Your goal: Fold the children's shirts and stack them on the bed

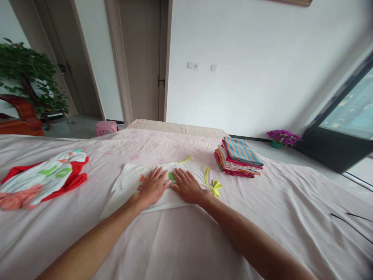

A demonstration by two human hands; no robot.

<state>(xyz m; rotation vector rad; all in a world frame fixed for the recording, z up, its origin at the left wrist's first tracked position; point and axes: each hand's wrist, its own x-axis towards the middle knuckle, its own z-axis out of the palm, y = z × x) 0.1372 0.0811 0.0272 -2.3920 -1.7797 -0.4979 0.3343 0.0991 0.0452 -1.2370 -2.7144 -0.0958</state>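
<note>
A white child's shirt lies spread on the pink sheet, with yellow-green trim and a yellow bow at its right end. My left hand rests flat on the middle of the shirt, fingers stretched out. Close beside it, my right hand also presses flat on the cloth with its fingers extended. Both palms cover part of a coloured print. To the right stands a stack of folded clothes, a blue and orange striped piece on top. Loose red, white and coral clothes lie in a heap at the left.
The pale pink sheet is wrinkled at the right, where dark thin cords lie. Beyond its far edge are a pink stool, a potted plant, a wooden chair and purple flowers.
</note>
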